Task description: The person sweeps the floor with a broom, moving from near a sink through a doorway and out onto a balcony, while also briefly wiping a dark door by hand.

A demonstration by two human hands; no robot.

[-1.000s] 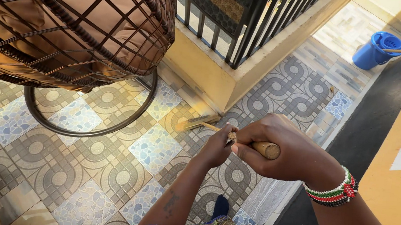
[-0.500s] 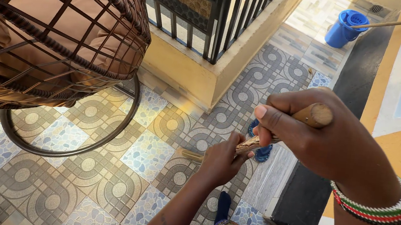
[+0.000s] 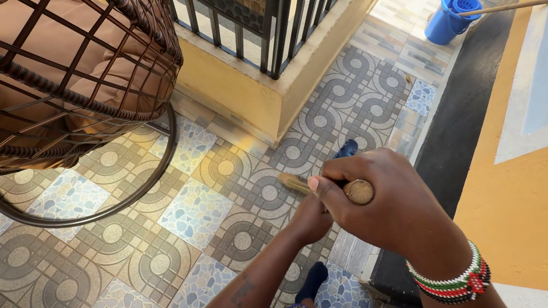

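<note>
Hanging chair (image 3: 59, 63) at left, above its ring base (image 3: 78, 208) on tiled floor (image 3: 200, 214). Railing (image 3: 255, 9) on low wall (image 3: 240, 93) behind. Bucket (image 3: 448, 16) far back right. Wall (image 3: 533, 202) at right.

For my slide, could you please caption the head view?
Both hands, right hand above left hand, grip a wooden broom handle over patterned floor tiles beside a wicker chair.

No packages, labels, signs or screens were visible anywhere in the view.
</note>
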